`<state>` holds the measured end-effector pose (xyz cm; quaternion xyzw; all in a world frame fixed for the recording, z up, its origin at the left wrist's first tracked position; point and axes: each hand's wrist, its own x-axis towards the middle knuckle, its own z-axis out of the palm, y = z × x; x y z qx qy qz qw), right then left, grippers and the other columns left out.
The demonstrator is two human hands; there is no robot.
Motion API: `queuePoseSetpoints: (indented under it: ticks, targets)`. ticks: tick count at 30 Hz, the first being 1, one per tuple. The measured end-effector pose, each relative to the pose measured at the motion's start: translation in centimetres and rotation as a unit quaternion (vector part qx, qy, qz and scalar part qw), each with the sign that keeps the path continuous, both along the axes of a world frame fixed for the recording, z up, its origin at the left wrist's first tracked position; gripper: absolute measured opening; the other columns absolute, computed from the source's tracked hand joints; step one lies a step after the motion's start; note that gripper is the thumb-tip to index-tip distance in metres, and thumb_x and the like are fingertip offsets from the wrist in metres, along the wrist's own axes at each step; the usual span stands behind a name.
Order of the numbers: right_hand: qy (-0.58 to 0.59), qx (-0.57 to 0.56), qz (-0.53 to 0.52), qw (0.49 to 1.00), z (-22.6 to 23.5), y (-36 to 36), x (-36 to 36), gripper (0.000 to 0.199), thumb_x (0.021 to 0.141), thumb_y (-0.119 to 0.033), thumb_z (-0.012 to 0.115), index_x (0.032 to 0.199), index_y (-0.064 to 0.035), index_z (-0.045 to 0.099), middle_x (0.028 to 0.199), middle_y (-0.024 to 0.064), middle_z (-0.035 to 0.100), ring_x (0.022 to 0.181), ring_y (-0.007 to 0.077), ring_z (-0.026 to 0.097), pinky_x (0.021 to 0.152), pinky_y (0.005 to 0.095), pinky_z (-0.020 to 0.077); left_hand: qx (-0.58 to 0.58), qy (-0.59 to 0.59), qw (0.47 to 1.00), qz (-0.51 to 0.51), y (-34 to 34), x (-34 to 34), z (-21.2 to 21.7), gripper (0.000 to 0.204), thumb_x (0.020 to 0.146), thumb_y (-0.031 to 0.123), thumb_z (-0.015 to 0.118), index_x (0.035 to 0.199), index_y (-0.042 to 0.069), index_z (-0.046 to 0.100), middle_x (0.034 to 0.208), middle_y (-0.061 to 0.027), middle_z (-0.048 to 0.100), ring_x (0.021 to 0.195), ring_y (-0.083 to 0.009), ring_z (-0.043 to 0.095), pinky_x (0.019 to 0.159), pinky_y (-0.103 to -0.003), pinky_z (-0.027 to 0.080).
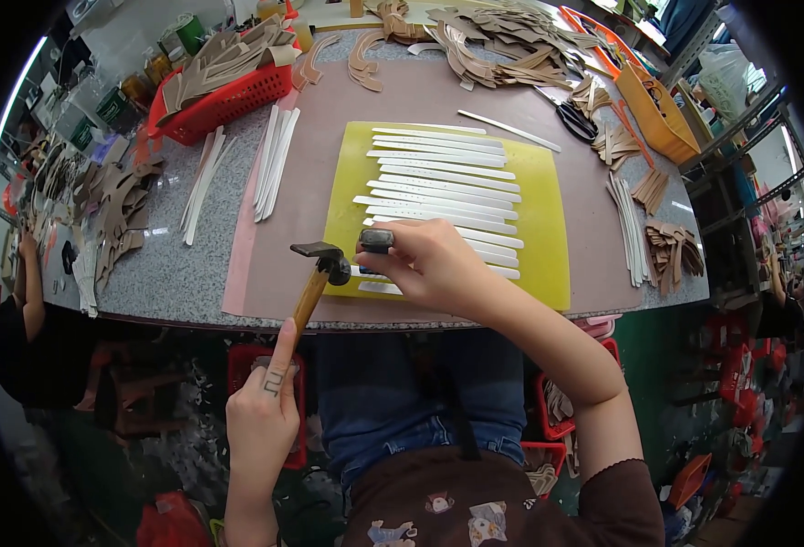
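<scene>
My left hand (pixel 263 419) is closed around the wooden handle of a hammer (pixel 310 296), its index finger stretched along the handle. The dark hammer head is raised at the table's front edge, just left of my right hand. Between the thumb and fingers of my right hand (pixel 438 269) is a dark metal punch (pixel 376 240), its blunt top facing up; its lower end is mostly hidden. Beneath it, a row of white strips (pixel 447 190) lies side by side on a yellow board (pixel 545 246). Several strips have small holes near their left ends.
More white strips (pixel 277 164) lie left of the board, and another bundle (pixel 628 232) to its right. Scissors (pixel 577 120), brown cut pieces (pixel 675 251) and an orange bin (pixel 654 114) stand right. A red basket (pixel 228 111) sits back left. Another person (pixel 19 319) is at far left.
</scene>
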<state>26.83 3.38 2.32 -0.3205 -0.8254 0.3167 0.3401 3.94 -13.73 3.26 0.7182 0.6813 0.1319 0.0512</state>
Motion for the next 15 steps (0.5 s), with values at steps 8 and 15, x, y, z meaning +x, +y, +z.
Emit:
queuePoseSetpoints:
  ticks: [8,15]
  targets:
    - [-0.006,0.001,-0.009,1.0,-0.1,-0.4,0.0,0.009,0.09,-0.006,0.071,0.087,-0.0018,0.064,0.075,0.0079,0.065,0.056,0.0206,0.05,0.054,0.0307,0.0417,-0.002,0.0,1.0,-0.002,0.0,0.0,-0.3,0.069,0.094,0.001,0.065,0.157,0.022,0.044,0.067,-0.0051,0.052,0.049,-0.0156,0.041,0.048,-0.034,0.041]
    - [0.012,0.035,-0.013,0.999,-0.9,-0.8,0.1,0.009,0.09,-0.007,0.071,0.087,-0.0025,0.064,0.074,0.0076,0.065,0.055,0.0216,0.052,0.054,0.032,0.0424,-0.006,-0.045,0.999,0.003,0.4,-0.7,0.9,0.068,0.095,0.0,0.063,0.156,0.021,0.044,0.07,-0.0059,0.055,0.051,-0.0159,0.043,0.051,-0.036,0.042]
